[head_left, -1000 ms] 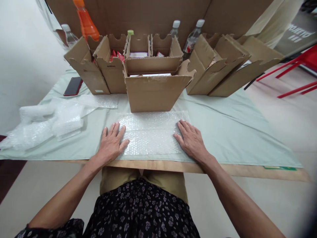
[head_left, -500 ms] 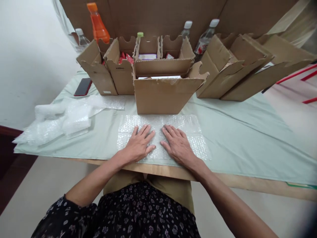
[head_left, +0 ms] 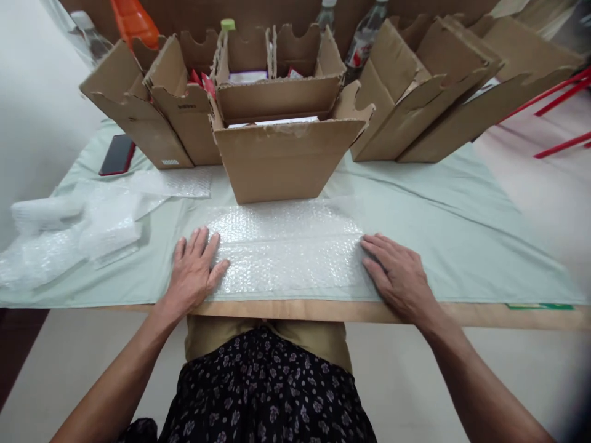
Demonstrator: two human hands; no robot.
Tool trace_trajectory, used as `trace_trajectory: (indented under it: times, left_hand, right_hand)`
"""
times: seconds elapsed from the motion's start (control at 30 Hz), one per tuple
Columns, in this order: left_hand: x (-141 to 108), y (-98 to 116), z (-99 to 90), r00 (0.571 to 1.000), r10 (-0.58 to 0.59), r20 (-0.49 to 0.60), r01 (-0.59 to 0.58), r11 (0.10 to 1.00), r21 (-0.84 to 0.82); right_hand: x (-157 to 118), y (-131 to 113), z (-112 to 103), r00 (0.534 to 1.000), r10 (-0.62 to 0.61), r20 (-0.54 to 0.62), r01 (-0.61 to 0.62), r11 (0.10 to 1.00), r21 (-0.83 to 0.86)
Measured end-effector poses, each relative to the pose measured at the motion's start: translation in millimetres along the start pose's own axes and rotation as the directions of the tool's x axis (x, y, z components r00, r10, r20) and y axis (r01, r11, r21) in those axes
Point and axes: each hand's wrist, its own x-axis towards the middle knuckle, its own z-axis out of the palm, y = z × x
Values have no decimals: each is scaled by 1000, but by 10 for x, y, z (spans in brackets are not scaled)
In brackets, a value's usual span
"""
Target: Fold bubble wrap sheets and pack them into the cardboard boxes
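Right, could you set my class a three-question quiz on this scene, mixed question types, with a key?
1. What lies flat between the left hand and the right hand?
A) an orange bottle
B) a bubble wrap sheet
C) a red packet

2. True or false: the right hand grips a bottle.

3. Fill in: the phone lies toward the person's ____ (left or right) side of the cloth.

Key: 1. B; 2. False; 3. left
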Motion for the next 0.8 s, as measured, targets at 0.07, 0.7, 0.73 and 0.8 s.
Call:
trace_trajectory:
  times: [0.07,0.7,0.73,0.8]
  left_hand:
    - [-7,0,-1,1000,5,-30,-6,1000,-30]
    - [-87,-88,40,930,147,-337,-211,964,-162]
    - [-103,-81,28,928,170,-332,-235,958,-166]
    - [-151,-57,2,926,224,-305,-285,943,-170]
  right_hand:
    - [-62,94,-62,997,54,-58,-52,998,40]
    - [-154,-324,-208,918,381,112,-369,718,590]
    - [-139,-337,-223,922,356,153,-371,697,613]
    - [-110,-368,-241,916,338,218,-393,635,665]
